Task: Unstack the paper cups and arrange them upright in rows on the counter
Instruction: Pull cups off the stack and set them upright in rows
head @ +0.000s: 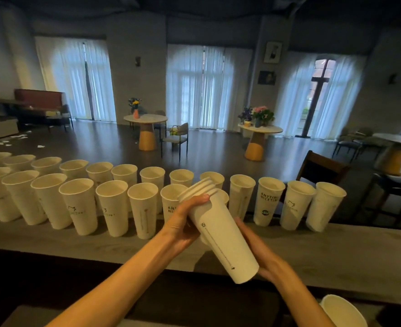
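A dim hall with curtained arched windows, round café tables and flower vases is seen beyond a long grey counter [336, 244], where white paper cups have been stood upright in two rows. The back row [152, 175] is seen running across the far edge from the left side out to the right; the front row [81, 204] is filled from the left only as far as the middle, where it is partly hidden by the hands.

Above the counter's near edge, a short nested stack of cups [220, 230] is held tilted, its mouths turned up and to the left, with several rims showing at the top. The upper part of the stack is gripped by the left hand [183, 223], its thumb laid just under the rims; the lower body is cradled from behind by the right hand [260, 253], fingers wrapped round it. Another cup [341, 310] is visible at the lower right corner, off the counter.

Trouble is judged most likely at the separation: tightly nested cups could be drawn out two at a time, or a rim crushed by a hard pinch. The standing cups are packed close, so a careless placement could topple a neighbour and send others over.
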Demonstrator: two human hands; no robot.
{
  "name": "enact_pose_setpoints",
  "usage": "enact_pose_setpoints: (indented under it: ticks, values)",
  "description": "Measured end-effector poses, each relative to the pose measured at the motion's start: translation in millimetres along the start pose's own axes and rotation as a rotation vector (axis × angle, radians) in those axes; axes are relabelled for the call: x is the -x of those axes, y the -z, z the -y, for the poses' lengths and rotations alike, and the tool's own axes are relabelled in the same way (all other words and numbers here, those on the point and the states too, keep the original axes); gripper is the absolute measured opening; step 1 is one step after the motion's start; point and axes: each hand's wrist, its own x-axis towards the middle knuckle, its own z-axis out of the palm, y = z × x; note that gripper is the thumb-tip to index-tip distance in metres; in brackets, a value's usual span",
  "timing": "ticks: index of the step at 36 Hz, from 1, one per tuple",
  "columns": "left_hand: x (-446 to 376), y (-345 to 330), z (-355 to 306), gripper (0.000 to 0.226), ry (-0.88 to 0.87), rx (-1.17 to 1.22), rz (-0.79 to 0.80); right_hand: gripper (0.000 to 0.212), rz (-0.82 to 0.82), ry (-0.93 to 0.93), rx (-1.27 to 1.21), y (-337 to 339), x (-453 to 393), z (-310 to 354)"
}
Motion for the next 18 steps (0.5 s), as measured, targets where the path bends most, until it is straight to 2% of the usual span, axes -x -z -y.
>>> enact_pose_setpoints:
  ticks: [3,5,7,11,15,18]
  values:
    - [-4,-8,14,0.091,-0.011,-0.087,0.018,0.077,0.224,0.005,-0.095,10,16,-3]
    - [-5,-12,20,0.087,-0.013,-0.119,0.036,0.092,0.271,0.006,-0.046,14,24,-2]
    - [-7,-17,22,0.081,-0.01,-0.138,0.054,0.096,0.277,0.021,0.017,18,28,1]
    - [-12,-25,30,0.065,-0.054,-0.178,0.039,0.09,0.175,0.048,0.19,25,31,3]
    - [-16,-28,34,0.089,-0.128,-0.219,0.018,0.07,-0.032,0.127,0.426,28,32,4]
    - [-20,-31,27,0.091,-0.195,-0.191,-0.02,0.075,-0.111,0.215,0.511,37,28,2]
